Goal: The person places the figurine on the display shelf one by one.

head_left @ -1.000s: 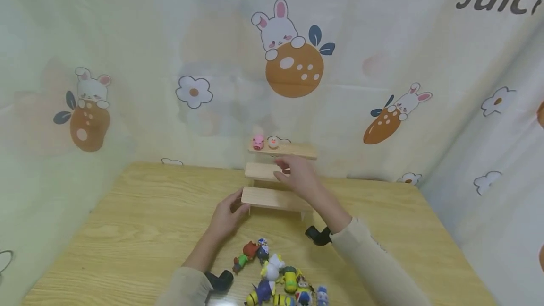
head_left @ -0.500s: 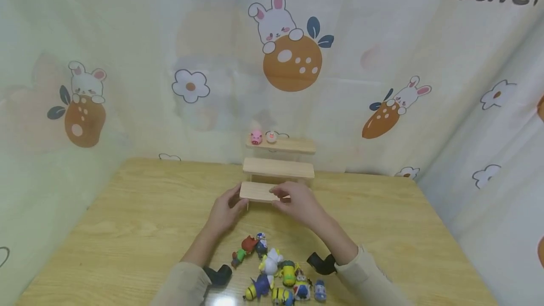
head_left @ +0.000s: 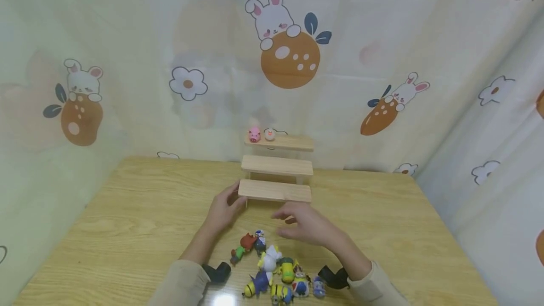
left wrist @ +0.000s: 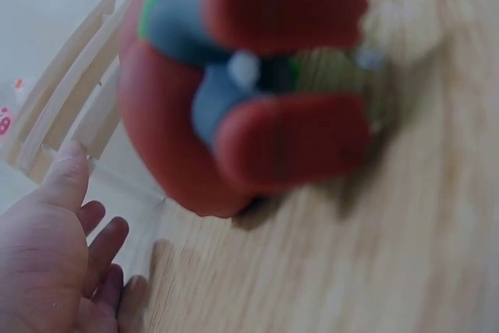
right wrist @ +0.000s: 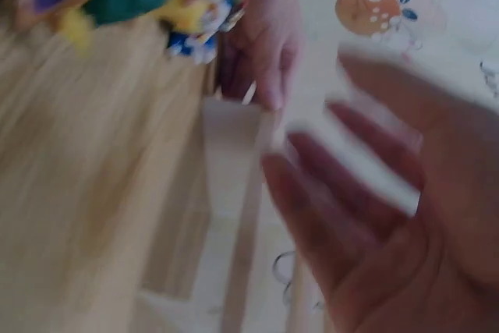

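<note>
Here the left hand [head_left: 223, 208] rests against the left end of the lowest step of a small wooden stepped shelf [head_left: 275, 191], fingers lightly bent at the board's edge — whether they actually clasp it cannot be told from the head view; in the left wrist view the fingers [left wrist: 66, 185] look relaxed and loose beside the shelf's slats. The right hand [head_left: 303, 225] hovers open above the table [head_left: 127, 216], fingers spread and holding nothing, just in front of the shelf's lowest step and just behind a heap of small toy figures [head_left: 276, 273]. In the right wrist view that hand is blurred, palm bare. The figures — yellow, blue, white, red and green — lie clustered on the table's near edge between the two forearms. A red-and-green figure [left wrist: 242, 83] fills the left wrist view close to the lens. On the shelf's top step stand a pink pig figure [head_left: 254, 134] and a small white figure [head_left: 269, 134], side by side at its left end. Behind hangs a curtain [head_left: 127, 37] printed with rabbits and flowers.
</note>
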Available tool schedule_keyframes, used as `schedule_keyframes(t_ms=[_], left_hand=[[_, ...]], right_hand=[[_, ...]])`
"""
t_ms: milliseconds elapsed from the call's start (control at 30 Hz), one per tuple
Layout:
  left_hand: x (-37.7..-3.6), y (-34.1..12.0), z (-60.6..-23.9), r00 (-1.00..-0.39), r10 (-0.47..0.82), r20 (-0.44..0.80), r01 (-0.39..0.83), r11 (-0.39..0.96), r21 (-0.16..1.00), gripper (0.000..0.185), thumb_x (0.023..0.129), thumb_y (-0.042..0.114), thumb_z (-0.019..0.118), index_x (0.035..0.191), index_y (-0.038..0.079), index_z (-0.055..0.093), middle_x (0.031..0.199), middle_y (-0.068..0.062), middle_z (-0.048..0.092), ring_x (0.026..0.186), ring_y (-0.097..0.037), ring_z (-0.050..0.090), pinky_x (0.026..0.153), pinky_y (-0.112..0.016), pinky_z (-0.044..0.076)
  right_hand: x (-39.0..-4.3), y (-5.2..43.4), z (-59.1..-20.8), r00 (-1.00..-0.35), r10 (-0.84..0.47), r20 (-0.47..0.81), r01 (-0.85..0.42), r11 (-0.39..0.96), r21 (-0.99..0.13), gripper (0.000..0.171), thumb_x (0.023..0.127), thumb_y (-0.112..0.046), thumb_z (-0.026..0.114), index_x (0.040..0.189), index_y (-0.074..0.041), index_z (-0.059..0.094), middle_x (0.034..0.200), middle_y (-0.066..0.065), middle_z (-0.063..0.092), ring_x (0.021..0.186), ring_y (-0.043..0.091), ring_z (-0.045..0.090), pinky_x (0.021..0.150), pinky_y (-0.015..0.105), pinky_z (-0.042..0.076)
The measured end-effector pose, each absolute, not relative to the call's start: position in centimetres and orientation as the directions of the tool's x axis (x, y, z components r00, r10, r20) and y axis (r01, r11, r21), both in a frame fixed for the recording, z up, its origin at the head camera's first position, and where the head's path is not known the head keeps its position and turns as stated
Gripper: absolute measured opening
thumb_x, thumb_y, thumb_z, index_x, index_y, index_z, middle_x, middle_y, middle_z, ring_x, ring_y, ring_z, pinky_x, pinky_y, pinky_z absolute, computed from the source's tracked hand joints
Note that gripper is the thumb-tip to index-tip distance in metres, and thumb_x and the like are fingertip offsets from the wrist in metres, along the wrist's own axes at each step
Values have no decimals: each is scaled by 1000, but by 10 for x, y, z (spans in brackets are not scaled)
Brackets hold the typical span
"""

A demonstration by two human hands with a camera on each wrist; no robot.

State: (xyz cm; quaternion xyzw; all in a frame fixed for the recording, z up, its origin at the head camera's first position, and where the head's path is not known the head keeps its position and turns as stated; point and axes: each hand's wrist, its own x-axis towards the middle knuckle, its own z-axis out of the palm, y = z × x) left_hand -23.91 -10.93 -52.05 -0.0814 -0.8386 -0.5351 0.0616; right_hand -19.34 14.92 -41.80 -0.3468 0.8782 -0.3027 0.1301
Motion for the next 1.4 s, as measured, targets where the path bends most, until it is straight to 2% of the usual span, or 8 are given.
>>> schedule_keyframes(t_ms=[233,400,567,700,767,933,1133,1400], left_hand=[[-237,-109,-519,-984,64,168,180,430,885,63,91,37,61,145,15,40,145,-5,46,135,-26,42,113,-45,31],[-238,-108,-517,-984,64,166,178,410,895,63,91,39,61,145,16,40,144,-4,47,133,-25,45,113,-44,32],[-239,-108,-515,-985,51,167,173,403,899,65,90,42,60,145,16,39,144,-4,48,133,-26,44,113,-46,31],[-238,-107,-515,-987,61,149,161,415,896,65,90,42,60,146,17,38,145,-3,47,134,-25,44,113,-45,31],[-237,-107,-516,-987,64,145,158,410,898,65,90,41,60,146,17,38,145,-3,47,132,-25,45,113,-45,32],[-237,-106,-516,-987,63,146,159,390,907,64,90,38,61,146,16,38,144,-4,48,130,-26,48,112,-45,34],[-237,-107,-515,-986,64,152,165,394,904,63,91,36,62,146,16,38,145,-5,47,131,-26,46,113,-45,32],[-238,-108,-516,-985,69,161,175,385,906,61,92,32,62,145,14,40,144,-6,48,130,-27,47,112,-46,33]], right_hand=[[-189,168,-435,-644,-756,-113,-472,510,-719,32,87,-23,71,115,-9,64,113,6,65,105,23,62,86,26,54],[-181,183,-434,-599,-786,-149,-497,511,-701,30,82,-30,75,106,-14,64,103,2,64,94,17,61,76,24,55],[-168,203,-427,-502,-828,-250,-580,537,-613,49,77,-41,78,117,-23,56,112,-9,58,101,8,55,85,26,50],[-157,217,-429,-438,-840,-320,-597,537,-595,63,74,-43,79,127,-23,50,119,-10,52,107,3,50,91,25,48],[-152,221,-431,-443,-832,-334,-584,551,-597,67,73,-42,80,128,-23,47,119,-9,51,106,3,50,90,25,48],[-147,224,-436,-522,-775,-356,-501,616,-608,65,72,-31,82,126,-21,46,113,-8,53,101,4,51,86,24,49],[-152,221,-436,-570,-737,-363,-445,648,-618,48,77,-23,77,118,-18,54,101,-8,58,87,3,54,75,22,49],[-166,215,-442,-671,-685,-284,-460,685,-564,32,78,-19,75,105,-16,58,95,-9,59,83,4,56,72,22,50]])
